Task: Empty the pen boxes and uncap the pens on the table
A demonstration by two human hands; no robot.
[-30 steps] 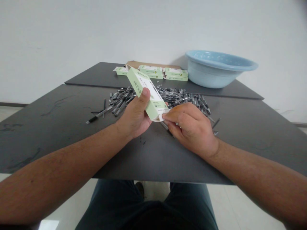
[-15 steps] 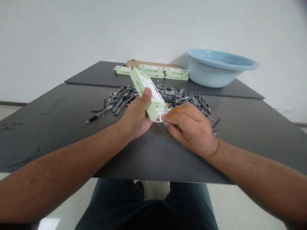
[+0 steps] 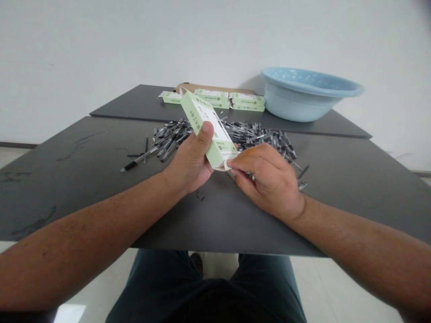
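One green-and-white carton (image 3: 215,134), tilted, held above the counter (image 3: 218,224), near the middle. Left hand (image 3: 191,163): clamped around the carton, thumb along one edge. Right hand (image 3: 269,181): thumb and forefinger together on a white flap (image 3: 226,164) at the carton's near end. Pens (image 3: 172,138), many, black and clear: loose heap beyond the hands. Similar boxes (image 3: 247,102): grouped farther back. Basin (image 3: 296,105), pale blue: right of the boxes.

Wall (image 3: 101,45): white. Skirting (image 3: 16,145): dark, narrow. Floor (image 3: 323,287): pale, glossy; light patch (image 3: 69,313), lower left. Near tabletop (image 3: 215,233): dark grey, marked. Far tabletop (image 3: 124,105): dark grey, behind.
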